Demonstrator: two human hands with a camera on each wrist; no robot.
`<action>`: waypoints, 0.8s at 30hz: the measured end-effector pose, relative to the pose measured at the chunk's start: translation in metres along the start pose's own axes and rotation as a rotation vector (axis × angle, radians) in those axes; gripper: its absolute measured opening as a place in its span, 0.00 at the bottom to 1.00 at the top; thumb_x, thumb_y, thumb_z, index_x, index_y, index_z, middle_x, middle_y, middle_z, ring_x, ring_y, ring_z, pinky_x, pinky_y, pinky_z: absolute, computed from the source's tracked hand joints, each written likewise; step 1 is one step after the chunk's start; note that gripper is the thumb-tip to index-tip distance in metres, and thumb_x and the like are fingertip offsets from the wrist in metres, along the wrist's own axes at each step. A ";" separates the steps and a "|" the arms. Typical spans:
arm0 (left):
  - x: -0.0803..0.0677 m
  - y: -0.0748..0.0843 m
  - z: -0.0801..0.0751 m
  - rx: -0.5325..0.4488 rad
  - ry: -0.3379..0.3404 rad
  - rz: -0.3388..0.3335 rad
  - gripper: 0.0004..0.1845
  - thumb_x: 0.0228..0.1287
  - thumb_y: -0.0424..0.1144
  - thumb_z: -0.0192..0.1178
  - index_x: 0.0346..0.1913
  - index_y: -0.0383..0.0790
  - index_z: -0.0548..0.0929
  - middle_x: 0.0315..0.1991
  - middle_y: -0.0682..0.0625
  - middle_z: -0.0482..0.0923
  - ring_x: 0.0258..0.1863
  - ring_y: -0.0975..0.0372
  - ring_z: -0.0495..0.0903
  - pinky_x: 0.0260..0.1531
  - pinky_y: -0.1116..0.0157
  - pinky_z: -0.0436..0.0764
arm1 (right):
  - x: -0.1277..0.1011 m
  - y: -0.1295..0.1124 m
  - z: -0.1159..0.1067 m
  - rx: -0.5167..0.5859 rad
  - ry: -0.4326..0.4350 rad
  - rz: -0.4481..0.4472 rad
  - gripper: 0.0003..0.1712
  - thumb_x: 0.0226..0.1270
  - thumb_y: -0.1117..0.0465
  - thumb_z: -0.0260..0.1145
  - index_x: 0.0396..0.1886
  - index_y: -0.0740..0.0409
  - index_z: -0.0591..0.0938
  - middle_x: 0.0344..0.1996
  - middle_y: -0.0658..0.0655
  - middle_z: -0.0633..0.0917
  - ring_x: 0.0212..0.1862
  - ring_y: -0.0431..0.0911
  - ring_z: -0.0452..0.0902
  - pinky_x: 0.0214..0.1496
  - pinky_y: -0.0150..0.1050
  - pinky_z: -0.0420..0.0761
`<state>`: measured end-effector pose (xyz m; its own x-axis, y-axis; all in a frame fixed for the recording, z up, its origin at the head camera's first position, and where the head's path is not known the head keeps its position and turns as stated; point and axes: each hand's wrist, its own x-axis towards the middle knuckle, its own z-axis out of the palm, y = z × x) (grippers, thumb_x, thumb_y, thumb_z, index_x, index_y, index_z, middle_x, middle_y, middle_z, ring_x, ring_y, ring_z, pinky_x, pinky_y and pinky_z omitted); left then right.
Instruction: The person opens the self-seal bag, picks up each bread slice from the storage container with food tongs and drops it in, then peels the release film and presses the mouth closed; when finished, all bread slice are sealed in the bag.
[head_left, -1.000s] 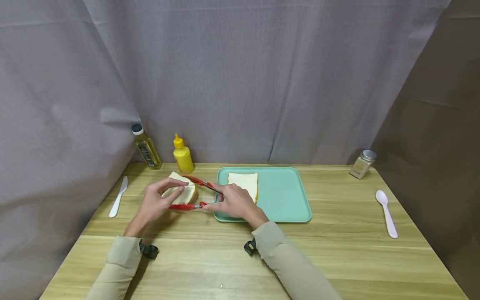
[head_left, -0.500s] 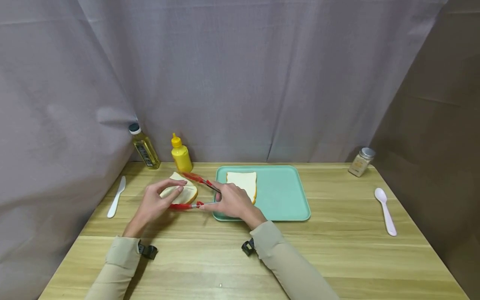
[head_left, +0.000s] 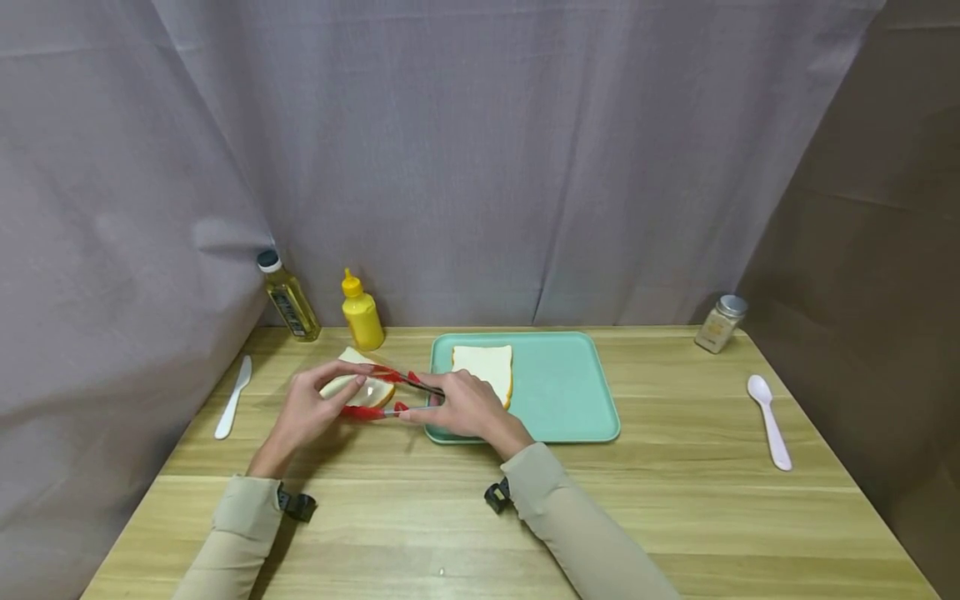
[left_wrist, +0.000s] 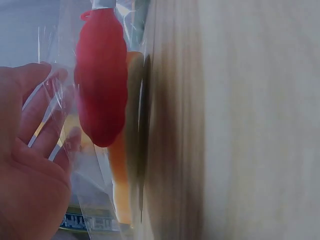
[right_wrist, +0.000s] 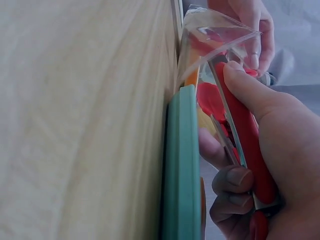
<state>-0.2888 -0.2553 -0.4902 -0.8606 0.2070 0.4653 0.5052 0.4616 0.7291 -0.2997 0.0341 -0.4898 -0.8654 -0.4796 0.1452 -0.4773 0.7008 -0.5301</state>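
My right hand (head_left: pixel 472 404) grips a pair of tongs by its red-and-metal handles; its red scalloped tips (left_wrist: pixel 102 80) stand apart, one on either side of a white bread slice (head_left: pixel 381 398) with an orange-brown crust. A clear plastic bag (right_wrist: pixel 220 22) surrounds the slice, its mouth facing the tongs. My left hand (head_left: pixel 311 400) pinches the bag's upper edge between thumb and fingers, over the slice, and covers part of it. Another bread slice (head_left: pixel 483 364) lies on the green tray (head_left: pixel 562 392), partly hidden by my right hand.
At the back left stand an oil bottle (head_left: pixel 291 304) and a yellow squeeze bottle (head_left: pixel 363 318). A white plastic knife (head_left: pixel 234 398) lies at the left edge. To the right are a spice jar (head_left: pixel 720 325) and a white spoon (head_left: pixel 768 421).
The upper tip of the tongs has come down towards the bread slice, narrowing the gap between the tips. My left hand has kept its place at the bag.
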 end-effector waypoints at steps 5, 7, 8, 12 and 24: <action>0.000 0.000 -0.001 0.006 0.014 0.013 0.09 0.73 0.35 0.72 0.51 0.50 0.93 0.52 0.54 0.94 0.57 0.74 0.87 0.65 0.80 0.77 | -0.002 0.000 -0.002 0.002 -0.011 0.004 0.46 0.63 0.21 0.70 0.75 0.37 0.80 0.13 0.42 0.71 0.20 0.37 0.60 0.21 0.37 0.64; 0.000 0.000 -0.001 0.007 0.018 0.016 0.09 0.73 0.35 0.72 0.51 0.49 0.93 0.51 0.53 0.94 0.56 0.72 0.87 0.64 0.80 0.77 | -0.004 -0.001 -0.004 0.012 -0.019 0.009 0.45 0.64 0.22 0.70 0.75 0.38 0.81 0.11 0.42 0.69 0.19 0.38 0.57 0.20 0.37 0.62; 0.000 0.000 -0.001 0.002 0.020 0.012 0.08 0.73 0.35 0.72 0.51 0.49 0.93 0.51 0.53 0.94 0.56 0.71 0.88 0.64 0.80 0.77 | -0.005 -0.001 -0.004 0.014 -0.020 0.009 0.45 0.64 0.22 0.70 0.74 0.38 0.81 0.11 0.42 0.69 0.19 0.38 0.56 0.20 0.36 0.61; 0.000 0.002 -0.002 -0.009 0.025 -0.010 0.08 0.74 0.35 0.71 0.52 0.47 0.92 0.51 0.50 0.94 0.57 0.65 0.89 0.65 0.79 0.76 | -0.009 0.000 -0.006 0.019 -0.013 0.013 0.47 0.63 0.21 0.70 0.74 0.41 0.81 0.12 0.41 0.65 0.20 0.38 0.54 0.20 0.36 0.56; -0.002 0.002 -0.001 0.000 0.024 -0.035 0.08 0.76 0.37 0.70 0.53 0.48 0.92 0.51 0.49 0.94 0.56 0.66 0.89 0.66 0.79 0.75 | -0.016 0.008 -0.012 0.017 0.023 0.016 0.41 0.67 0.26 0.71 0.72 0.41 0.83 0.14 0.41 0.68 0.22 0.39 0.59 0.22 0.37 0.58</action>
<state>-0.2862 -0.2554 -0.4889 -0.8762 0.1702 0.4509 0.4745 0.4687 0.7451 -0.2914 0.0534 -0.4864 -0.8763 -0.4559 0.1557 -0.4609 0.6994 -0.5463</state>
